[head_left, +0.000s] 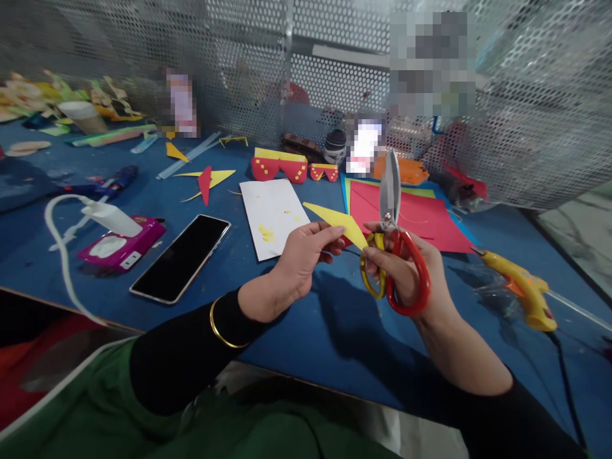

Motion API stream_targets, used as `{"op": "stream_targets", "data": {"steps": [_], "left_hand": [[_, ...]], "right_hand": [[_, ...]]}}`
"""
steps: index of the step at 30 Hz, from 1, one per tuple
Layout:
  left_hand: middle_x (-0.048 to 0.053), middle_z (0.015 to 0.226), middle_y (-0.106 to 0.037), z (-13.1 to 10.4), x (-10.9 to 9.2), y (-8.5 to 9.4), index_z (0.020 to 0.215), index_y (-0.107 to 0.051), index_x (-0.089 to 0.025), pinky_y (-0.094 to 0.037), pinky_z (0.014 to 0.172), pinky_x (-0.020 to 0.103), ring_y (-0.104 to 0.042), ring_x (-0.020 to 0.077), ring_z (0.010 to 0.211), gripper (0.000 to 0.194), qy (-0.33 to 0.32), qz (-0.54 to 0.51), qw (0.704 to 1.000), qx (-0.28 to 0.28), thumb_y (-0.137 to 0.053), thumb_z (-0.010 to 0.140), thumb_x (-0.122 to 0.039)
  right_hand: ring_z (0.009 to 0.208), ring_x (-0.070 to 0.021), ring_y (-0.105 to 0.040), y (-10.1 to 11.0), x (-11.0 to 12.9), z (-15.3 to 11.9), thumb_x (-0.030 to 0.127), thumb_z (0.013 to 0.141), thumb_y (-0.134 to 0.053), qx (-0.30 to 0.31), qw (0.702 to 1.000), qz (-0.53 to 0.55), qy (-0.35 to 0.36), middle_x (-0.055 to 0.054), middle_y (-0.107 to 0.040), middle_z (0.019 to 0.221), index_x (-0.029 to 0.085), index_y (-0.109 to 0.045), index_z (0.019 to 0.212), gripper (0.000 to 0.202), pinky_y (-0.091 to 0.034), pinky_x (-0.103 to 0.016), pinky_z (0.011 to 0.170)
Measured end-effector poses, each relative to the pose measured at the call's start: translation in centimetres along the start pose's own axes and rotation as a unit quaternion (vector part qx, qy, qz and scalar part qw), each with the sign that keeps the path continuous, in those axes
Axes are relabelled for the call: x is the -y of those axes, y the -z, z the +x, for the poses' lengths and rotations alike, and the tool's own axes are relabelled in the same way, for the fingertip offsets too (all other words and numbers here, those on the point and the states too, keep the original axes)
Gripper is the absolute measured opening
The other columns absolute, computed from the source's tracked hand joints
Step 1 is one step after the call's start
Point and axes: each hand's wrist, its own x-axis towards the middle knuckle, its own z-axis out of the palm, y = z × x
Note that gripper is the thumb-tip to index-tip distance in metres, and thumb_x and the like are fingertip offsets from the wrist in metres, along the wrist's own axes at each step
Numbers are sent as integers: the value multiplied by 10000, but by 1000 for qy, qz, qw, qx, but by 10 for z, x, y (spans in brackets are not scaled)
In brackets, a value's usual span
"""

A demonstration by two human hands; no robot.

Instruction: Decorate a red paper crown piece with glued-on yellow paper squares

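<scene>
Yellow paper, in the grip of left hand and right hand, right clasping scissors

No legible text, label, brand, number or sign was found on any item or surface in view.
</scene>
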Motion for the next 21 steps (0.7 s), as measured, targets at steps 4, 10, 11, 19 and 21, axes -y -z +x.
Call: {"op": "stream_targets", "data": {"steps": [4, 10, 11, 19, 21], "left_hand": [[-1, 634, -658, -1, 2, 0, 665, -662, -152, -374, 536, 239, -544, 95, 553, 292, 30, 22, 998, 43, -840, 667, -384], [28, 640, -703, 7, -6, 5, 642, -722, -132, -435, 559, 231, -608, 104, 572, 232, 6, -8, 1000, -20, -840, 690, -327], [28, 658, -715, 10, -8, 6, 655, -726, -135, -458, 574, 228, -628, 107, 587, 207, -3, -42, 998, -46, -834, 700, -307], [-9, 664, -683, 23, -27, 1, 716, -685, -140, -507, 597, 214, -646, 87, 605, 98, 20, -224, 961, -161, -757, 783, -131], [-25, 660, -661, 25, -29, -2, 723, -672, -146, -473, 566, 199, -615, 71, 588, 118, 22, -237, 954, -183, -781, 762, -127]], "right_hand": [[456, -137, -545, 2, 1, 1, 336, 713, -800, 34, 999, 0, -11, 52, -606, 548, 209, -728, 1064, 381, -440, -277, 437], [504, -128, -554, 2, 2, -1, 488, 777, -778, 5, 1000, 11, 5, 30, -625, 630, 196, -703, 1110, 449, -464, -272, 469], [538, -137, -584, 3, 1, -1, 528, 787, -764, 1, 1000, 9, 11, 15, -642, 674, 194, -699, 1114, 471, -486, -282, 495], [551, -165, -605, -1, -4, -8, 582, 814, -712, 80, 989, -93, 80, 7, -618, 650, 190, -678, 1028, 447, -464, -268, 459], [475, -140, -534, -3, -4, -10, 601, 836, -677, 83, 987, -114, 76, 32, -555, 575, 183, -664, 1007, 452, -404, -248, 405]]}}
